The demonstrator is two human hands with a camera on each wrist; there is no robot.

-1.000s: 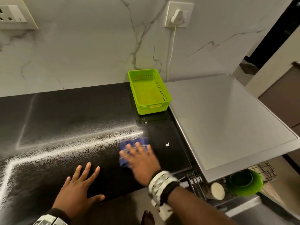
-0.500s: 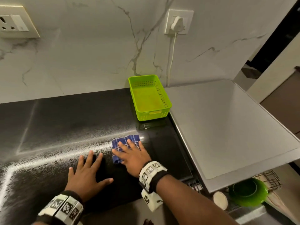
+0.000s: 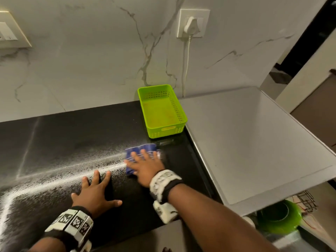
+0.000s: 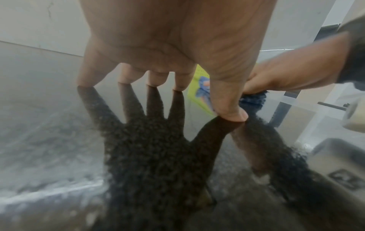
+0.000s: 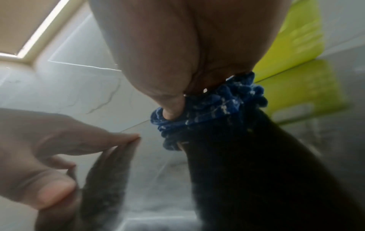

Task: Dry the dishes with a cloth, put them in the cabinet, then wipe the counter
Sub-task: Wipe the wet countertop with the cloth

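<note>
Two steps look done, no dishes left on the black polished stone bench (image 3: 63,142) | your right hand (image 3: 145,167) presses the blue checked cloth (image 3: 143,151) flat, grip uncurled, near the lime-green perforated plastic basket (image 3: 161,111) | your left hand (image 3: 96,191) splayed, empty | wiping remains.

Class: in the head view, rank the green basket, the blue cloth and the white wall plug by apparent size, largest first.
1. green basket
2. blue cloth, partly hidden under the right hand
3. white wall plug, though it sits farther from the camera
</note>
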